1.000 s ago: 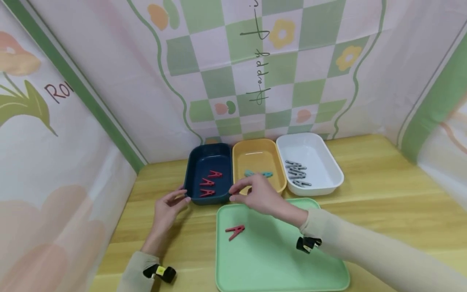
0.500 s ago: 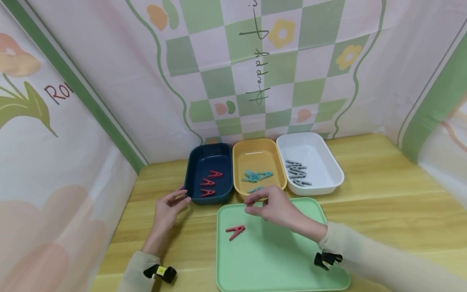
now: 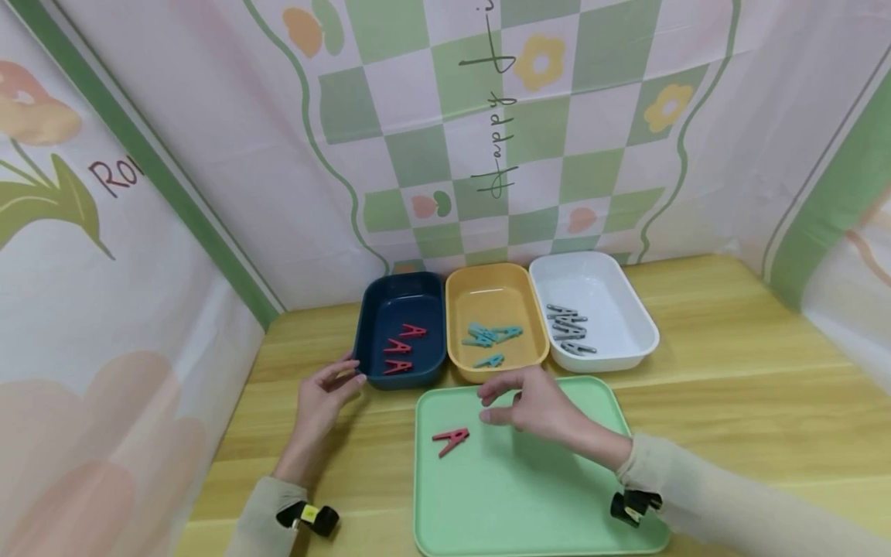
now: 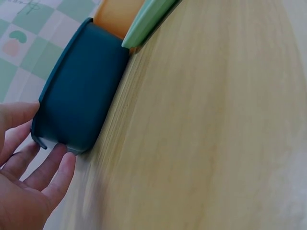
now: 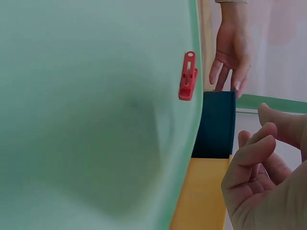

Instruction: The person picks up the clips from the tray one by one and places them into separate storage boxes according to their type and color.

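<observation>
My left hand [image 3: 322, 398] holds the near left corner of a dark blue box [image 4: 79, 91], its thumb at the rim and its fingers against the end wall. Three red clothespins [image 3: 398, 346] lie inside that box. Over the green tray [image 3: 522, 495] hovers my right hand [image 3: 539, 406], thumb and fingers apart and loosely bent, with nothing between them. Just left of its fingertips, a single red clothespin [image 5: 188, 76] lies on the tray near the left edge.
Beside the blue box stand a yellow box [image 3: 497, 290] with several teal clothespins [image 3: 490, 334] and a white box [image 3: 619, 309] with several grey clothespins [image 3: 571, 333]. All three boxes line up behind the tray, before a patterned cloth [image 3: 473, 139].
My right hand has drawn back from the near edge of the blue and yellow boxes, moving right and toward me over the tray, and its fingers have parted. The left hand stays put.
</observation>
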`<state>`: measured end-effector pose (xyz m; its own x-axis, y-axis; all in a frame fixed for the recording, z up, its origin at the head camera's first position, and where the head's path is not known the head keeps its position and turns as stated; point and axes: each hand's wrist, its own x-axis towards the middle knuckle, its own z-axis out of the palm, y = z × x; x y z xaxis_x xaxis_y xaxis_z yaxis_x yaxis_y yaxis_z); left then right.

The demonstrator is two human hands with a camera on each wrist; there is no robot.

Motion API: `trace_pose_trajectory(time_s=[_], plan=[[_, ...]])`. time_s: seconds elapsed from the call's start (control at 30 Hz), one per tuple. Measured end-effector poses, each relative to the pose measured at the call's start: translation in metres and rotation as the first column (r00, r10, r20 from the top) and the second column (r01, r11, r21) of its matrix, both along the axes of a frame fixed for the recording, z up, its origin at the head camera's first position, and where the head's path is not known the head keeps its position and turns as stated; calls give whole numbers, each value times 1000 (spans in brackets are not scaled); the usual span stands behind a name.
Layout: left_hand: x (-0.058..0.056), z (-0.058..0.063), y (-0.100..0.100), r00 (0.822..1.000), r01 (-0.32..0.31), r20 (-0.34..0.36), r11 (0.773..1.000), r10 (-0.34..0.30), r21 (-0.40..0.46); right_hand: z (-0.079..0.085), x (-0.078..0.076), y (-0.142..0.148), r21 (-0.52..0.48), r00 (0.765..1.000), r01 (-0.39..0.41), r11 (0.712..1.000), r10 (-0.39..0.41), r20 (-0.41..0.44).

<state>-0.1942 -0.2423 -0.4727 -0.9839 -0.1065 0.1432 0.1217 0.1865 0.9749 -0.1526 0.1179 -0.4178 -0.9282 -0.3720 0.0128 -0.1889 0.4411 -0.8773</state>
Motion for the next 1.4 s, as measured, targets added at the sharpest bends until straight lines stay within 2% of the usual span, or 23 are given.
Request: trace_pose_trajectory(time_s=[0.23, 0.57, 0.87, 1.13, 1.4], plan=[[0, -1, 1, 1000, 2, -8, 1000, -2, 0, -10, 0, -3, -12, 999, -40, 999, 40, 25], [0, -3, 0, 999, 3, -36, 1000, -3, -4, -17, -2, -12, 9, 998, -37, 999, 36, 54], [0, -2, -2, 1000, 6, 8, 1000, -7, 16, -21, -2, -17, 4, 996, -65, 998, 64, 56], [-1, -1, -2, 1000, 4, 16, 1000, -5, 17, -26, -5, -23, -29, 991, -33, 999, 36, 126], [-1, -1, -2, 1000, 5, 8, 1000, -5, 9, -30, -3, -29, -28, 988, -17, 999, 21, 151]])
